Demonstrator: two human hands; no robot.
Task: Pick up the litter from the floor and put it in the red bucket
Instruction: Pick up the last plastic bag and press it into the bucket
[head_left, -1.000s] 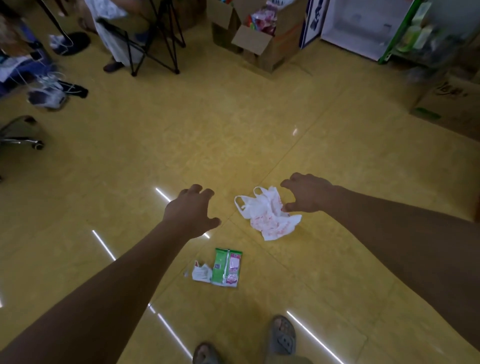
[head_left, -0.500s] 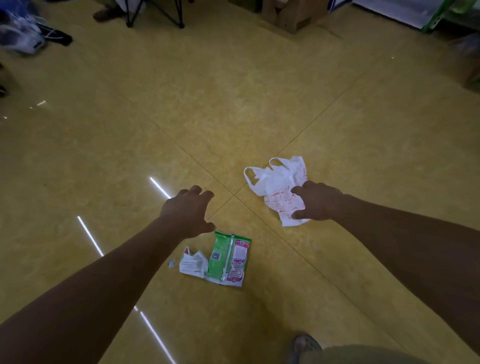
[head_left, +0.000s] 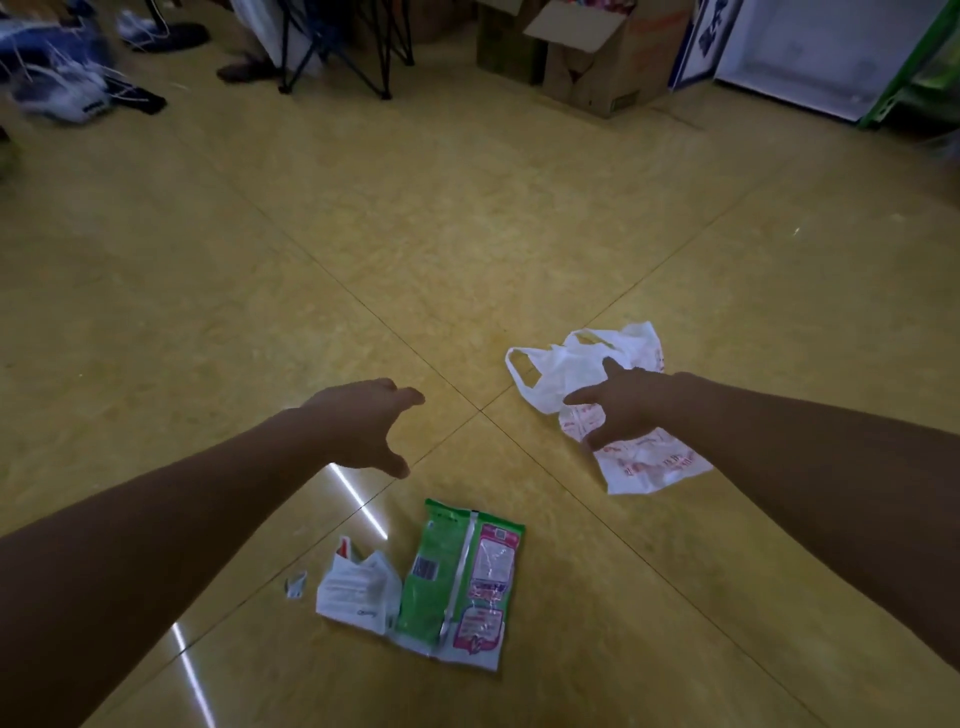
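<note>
A crumpled white plastic bag (head_left: 576, 364) with red print lies on the yellow tiled floor at centre right. My right hand (head_left: 628, 408) is over its middle with fingers spread, touching it; I cannot tell if any of it is pinched. A green and pink wrapper (head_left: 460, 574) lies flat closer to me, with a torn white wrapper (head_left: 356, 592) touching its left edge and a tiny white scrap (head_left: 297, 584) further left. My left hand (head_left: 363, 423) hovers open above the floor, beyond the wrappers, holding nothing. No red bucket is in view.
Open cardboard boxes (head_left: 587, 57) stand at the back. A black folding chair frame (head_left: 343, 47) and a person's foot (head_left: 244, 70) are at the back left. Shoes and cables (head_left: 72, 93) lie far left. A white cabinet (head_left: 810, 52) stands back right.
The camera has tilted up again, showing the back of the room. My right hand has spread its fingers over the bag. My left hand has opened wider, staying beyond the wrappers.
</note>
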